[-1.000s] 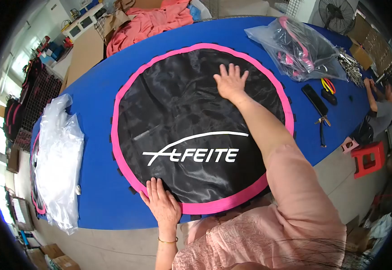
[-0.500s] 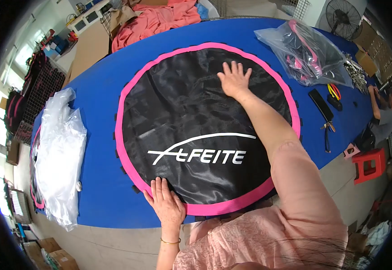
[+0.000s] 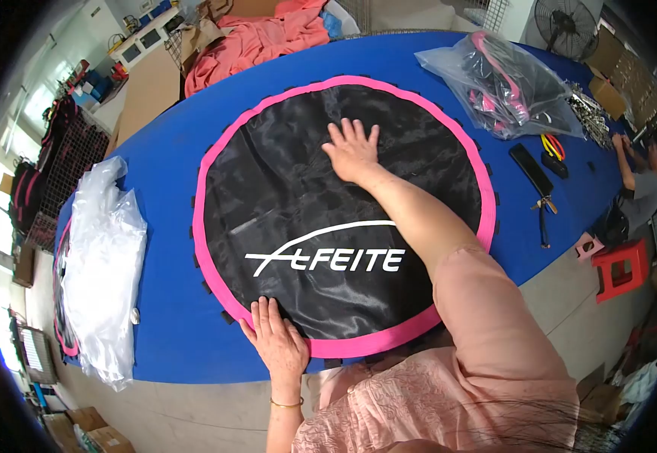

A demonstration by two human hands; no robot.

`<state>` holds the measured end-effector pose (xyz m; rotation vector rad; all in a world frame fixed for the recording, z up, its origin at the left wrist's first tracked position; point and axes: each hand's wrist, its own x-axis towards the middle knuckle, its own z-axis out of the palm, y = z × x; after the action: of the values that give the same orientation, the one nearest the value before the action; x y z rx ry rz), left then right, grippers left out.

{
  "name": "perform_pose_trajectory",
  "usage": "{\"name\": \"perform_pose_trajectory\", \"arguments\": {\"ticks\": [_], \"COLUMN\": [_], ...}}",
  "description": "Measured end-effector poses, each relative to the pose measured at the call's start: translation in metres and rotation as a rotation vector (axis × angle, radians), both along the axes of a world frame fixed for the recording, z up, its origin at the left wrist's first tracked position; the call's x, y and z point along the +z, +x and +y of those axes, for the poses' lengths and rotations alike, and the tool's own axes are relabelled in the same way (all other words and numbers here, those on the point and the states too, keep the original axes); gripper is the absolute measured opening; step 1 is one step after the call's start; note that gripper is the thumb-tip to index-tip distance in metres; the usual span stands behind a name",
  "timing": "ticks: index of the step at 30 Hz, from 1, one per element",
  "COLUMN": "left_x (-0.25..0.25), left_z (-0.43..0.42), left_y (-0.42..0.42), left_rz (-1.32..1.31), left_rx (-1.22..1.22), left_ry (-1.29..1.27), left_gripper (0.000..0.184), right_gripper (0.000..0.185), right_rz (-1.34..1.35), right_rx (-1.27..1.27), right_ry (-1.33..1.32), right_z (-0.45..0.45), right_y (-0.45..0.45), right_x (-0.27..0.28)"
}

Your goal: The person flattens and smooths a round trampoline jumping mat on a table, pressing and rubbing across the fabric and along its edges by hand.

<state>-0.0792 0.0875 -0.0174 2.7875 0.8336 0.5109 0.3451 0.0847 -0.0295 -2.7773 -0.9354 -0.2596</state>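
A round black mat (image 3: 283,181) with a pink rim and white lettering lies flat on the blue table (image 3: 166,226). Dark tabs stick out around its edge. My left hand (image 3: 277,343) rests on the pink rim at the mat's lower left, fingers stretched, a gold bangle at the wrist. On the upper middle of the black fabric lies my right hand (image 3: 354,152), palm down with fingers spread. Neither hand holds anything.
Clear plastic bags (image 3: 106,272) lie at the left, another bag (image 3: 506,87) with pink-black items at upper right. Nearby are a black phone-like object (image 3: 531,170), a tool (image 3: 544,215), metal parts (image 3: 589,113). A person (image 3: 642,185) sits beyond, near a red stool (image 3: 620,270).
My right hand has moved left and slightly toward me across the black fabric, fingers still spread. My left hand remains on the pink rim. The view has shifted slightly.
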Motion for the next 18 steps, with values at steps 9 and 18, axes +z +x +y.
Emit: {"name": "perform_pose_trajectory", "arguments": {"ticks": [9,18], "left_x": [-0.003,-0.006], "left_z": [0.002,0.001], "left_y": [0.0,0.0], "left_rz": [0.0,-0.034], "left_rx": [-0.006,-0.001], "left_ry": [0.024,0.049], "left_gripper": [0.052,0.05], "right_gripper": [0.065,0.064], "right_rz": [-0.086,-0.109], "right_rx": [-0.225,0.188], "right_ry": [-0.052,0.176], "right_z": [-0.081,-0.011], "right_y": [0.038,-0.055], "right_x": [0.006,-0.024]}}
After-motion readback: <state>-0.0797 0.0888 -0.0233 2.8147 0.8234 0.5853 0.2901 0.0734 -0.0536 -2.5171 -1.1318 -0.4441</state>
